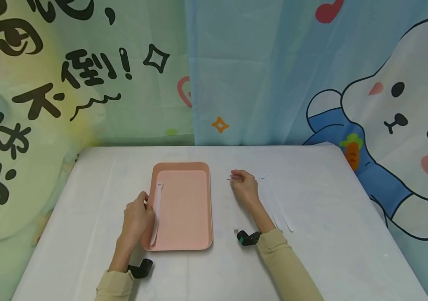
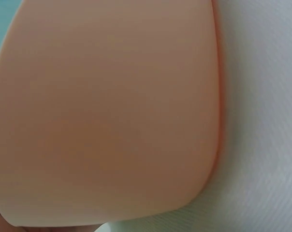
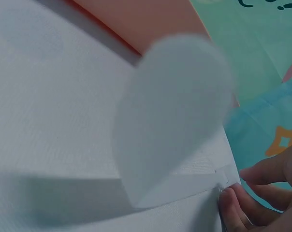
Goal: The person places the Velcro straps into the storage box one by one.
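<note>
A shallow pink tray (image 1: 185,205) lies left of centre, with a narrow white strip (image 1: 157,213) along its left side. My left hand (image 1: 138,215) grips the tray's left edge with curled fingers. In the left wrist view the tray (image 2: 117,106) fills most of the picture, and only bits of fingers (image 2: 0,223) show at its lower corner. To the right of the tray, my right hand (image 1: 244,190) pinches the far end of another white strip. Close to the right wrist camera this strip (image 3: 175,106) looks broad and round-ended, bending towards the fingers (image 3: 230,208).
More thin white strips (image 1: 279,209) lie on the white table (image 1: 330,251) right of the right hand; they hardly stand out from the cloth. Printed curtains (image 1: 244,83) hang behind the table's far edge. Each wrist carries a black camera (image 1: 247,238).
</note>
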`<state>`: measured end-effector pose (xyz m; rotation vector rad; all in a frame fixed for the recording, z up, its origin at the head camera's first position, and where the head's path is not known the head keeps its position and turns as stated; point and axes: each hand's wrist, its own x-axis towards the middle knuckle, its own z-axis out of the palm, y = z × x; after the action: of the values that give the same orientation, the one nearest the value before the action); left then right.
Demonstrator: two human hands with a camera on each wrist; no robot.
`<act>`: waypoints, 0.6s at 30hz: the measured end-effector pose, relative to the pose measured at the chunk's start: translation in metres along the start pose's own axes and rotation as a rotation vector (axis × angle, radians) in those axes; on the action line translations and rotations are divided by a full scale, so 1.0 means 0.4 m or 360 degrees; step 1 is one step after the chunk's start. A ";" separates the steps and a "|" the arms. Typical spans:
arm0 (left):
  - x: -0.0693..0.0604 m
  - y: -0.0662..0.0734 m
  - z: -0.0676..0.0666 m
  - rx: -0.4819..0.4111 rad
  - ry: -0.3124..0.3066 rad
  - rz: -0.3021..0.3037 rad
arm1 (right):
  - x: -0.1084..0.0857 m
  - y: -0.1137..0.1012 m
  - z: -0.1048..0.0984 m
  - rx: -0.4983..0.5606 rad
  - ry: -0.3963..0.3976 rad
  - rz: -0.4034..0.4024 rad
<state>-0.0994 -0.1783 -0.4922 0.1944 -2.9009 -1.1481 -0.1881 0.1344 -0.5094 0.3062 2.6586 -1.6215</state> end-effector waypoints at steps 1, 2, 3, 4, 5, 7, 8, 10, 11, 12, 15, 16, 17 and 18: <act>0.000 0.000 0.000 0.0000 0.0001 -0.0002 | 0.001 0.000 0.001 -0.0009 0.0000 -0.0006; 0.000 0.000 -0.001 0.0001 0.0002 -0.0004 | 0.002 -0.001 0.003 -0.0019 0.0002 -0.0008; 0.000 0.000 -0.001 0.0004 0.0002 -0.0007 | 0.002 -0.001 0.003 -0.0037 0.0005 -0.0007; 0.000 0.000 -0.001 0.0002 0.0000 -0.0010 | 0.002 0.000 0.003 -0.0060 0.0008 -0.0005; 0.000 0.001 -0.001 0.0002 0.0000 -0.0014 | 0.002 0.000 0.003 -0.0085 0.0014 -0.0002; 0.000 0.002 -0.001 0.0002 -0.0003 -0.0017 | 0.003 0.001 0.003 -0.0123 0.0021 0.0006; 0.000 0.003 -0.001 0.0004 -0.0002 -0.0018 | 0.002 0.001 0.003 -0.0138 0.0023 0.0010; 0.000 0.003 0.000 0.0006 -0.0001 -0.0017 | 0.002 0.003 0.003 -0.0165 0.0030 0.0013; 0.001 0.003 0.000 0.0009 0.0000 -0.0015 | 0.002 0.004 0.003 -0.0175 0.0034 0.0010; 0.001 0.003 0.000 0.0010 0.0002 -0.0012 | 0.002 0.006 0.003 -0.0181 0.0036 0.0008; 0.000 0.002 0.000 0.0008 0.0005 -0.0009 | 0.002 0.007 0.002 -0.0183 0.0035 -0.0007; 0.000 0.002 0.000 0.0006 0.0005 -0.0008 | 0.002 0.007 0.002 -0.0176 0.0033 -0.0013; 0.000 0.002 0.000 0.0006 0.0005 -0.0007 | 0.001 0.006 0.001 -0.0171 0.0033 -0.0022; 0.000 0.001 -0.001 0.0007 0.0007 -0.0007 | 0.001 0.004 0.000 -0.0159 0.0031 -0.0028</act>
<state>-0.0994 -0.1781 -0.4917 0.2031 -2.9005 -1.1408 -0.1881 0.1352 -0.5110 0.2988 2.7525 -1.4912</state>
